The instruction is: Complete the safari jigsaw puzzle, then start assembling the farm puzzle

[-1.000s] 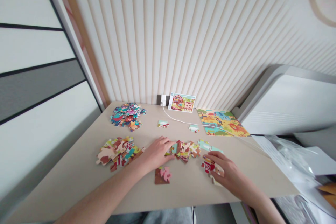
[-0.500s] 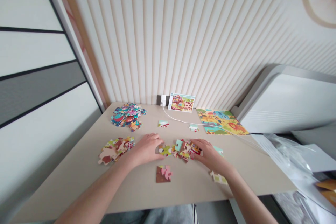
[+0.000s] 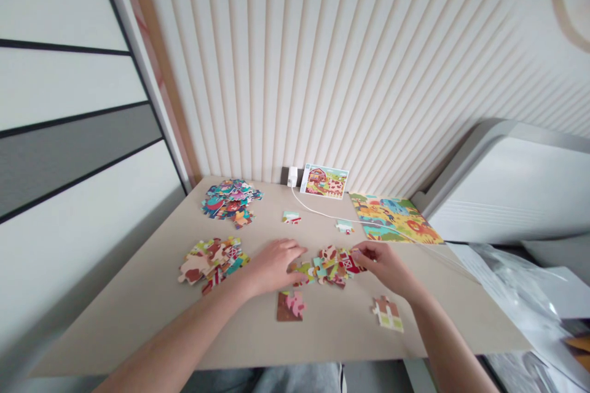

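Observation:
A small heap of puzzle pieces (image 3: 329,263) lies mid-table between my hands. My left hand (image 3: 278,264) rests at the heap's left side, its fingers apart beside a green piece (image 3: 304,270). At the right side of the heap, my right hand (image 3: 378,263) has thumb and fingertips pinched on a red barn piece (image 3: 353,260). Another pile of pieces (image 3: 209,263) sits left of my left hand, partly behind the forearm. Below the heap lies a brown and pink pig piece (image 3: 290,306), and a fence piece (image 3: 388,313) is near my right wrist.
A pile of blue and purple pieces (image 3: 231,201) is at the back left. A picture card (image 3: 324,181) leans on the wall beside a white plug (image 3: 292,176) with a cable. Two single pieces lie before them. An assembled animal puzzle (image 3: 396,218) is back right.
The left pile has grown, with more pieces by my left forearm. The middle heap looks rearranged. My right hand has pulled slightly right, fingers now pinched. The view has shifted a little.

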Motion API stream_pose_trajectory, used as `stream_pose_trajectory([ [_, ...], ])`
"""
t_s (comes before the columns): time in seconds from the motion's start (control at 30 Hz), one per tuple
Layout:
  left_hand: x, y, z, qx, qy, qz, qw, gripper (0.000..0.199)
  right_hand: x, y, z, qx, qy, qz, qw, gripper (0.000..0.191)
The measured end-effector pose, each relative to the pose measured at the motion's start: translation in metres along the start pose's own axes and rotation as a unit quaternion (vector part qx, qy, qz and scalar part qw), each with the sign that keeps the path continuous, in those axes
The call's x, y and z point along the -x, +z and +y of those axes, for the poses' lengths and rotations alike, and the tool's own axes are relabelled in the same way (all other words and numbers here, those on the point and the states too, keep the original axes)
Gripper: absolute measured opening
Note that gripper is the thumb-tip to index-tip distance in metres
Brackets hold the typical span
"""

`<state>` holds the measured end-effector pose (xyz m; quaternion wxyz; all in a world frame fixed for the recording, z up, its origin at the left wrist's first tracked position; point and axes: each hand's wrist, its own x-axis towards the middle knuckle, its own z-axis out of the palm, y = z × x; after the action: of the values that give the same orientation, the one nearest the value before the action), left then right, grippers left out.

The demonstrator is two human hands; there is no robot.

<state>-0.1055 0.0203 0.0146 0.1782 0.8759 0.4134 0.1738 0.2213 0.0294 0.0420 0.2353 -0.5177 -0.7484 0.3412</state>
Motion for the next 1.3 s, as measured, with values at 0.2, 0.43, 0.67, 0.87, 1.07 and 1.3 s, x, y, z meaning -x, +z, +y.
stream_pose_trajectory([
  [0.2,-0.001,-0.001,-0.001,0.109,-0.034,0.086,0.99,0.062,-0.033,0.038,-0.028,-0.244,0.003,0.016,0.97,0.041],
  [0.43,0.0,0.001,0.002,0.192,-0.031,0.132,0.972,0.079,-0.044,0.072,-0.049,-0.345,0.027,0.02,0.938,0.045],
  [0.67,-0.004,0.006,-0.003,0.166,-0.059,0.206,0.962,0.071,-0.047,0.082,-0.055,-0.303,0.029,-0.006,0.953,0.04],
  [0.87,-0.007,0.007,-0.021,0.097,-0.078,0.25,0.96,0.047,-0.082,0.078,-0.053,-0.176,0.003,-0.046,0.983,0.026],
  [1.07,-0.008,0.009,-0.038,0.026,-0.079,0.253,0.964,0.064,-0.11,0.087,-0.053,-0.156,-0.002,-0.043,0.987,0.02],
  [1.3,-0.007,0.009,-0.044,-0.054,-0.09,0.196,0.975,0.062,-0.108,0.091,-0.04,-0.133,-0.028,0.031,0.99,0.022],
])
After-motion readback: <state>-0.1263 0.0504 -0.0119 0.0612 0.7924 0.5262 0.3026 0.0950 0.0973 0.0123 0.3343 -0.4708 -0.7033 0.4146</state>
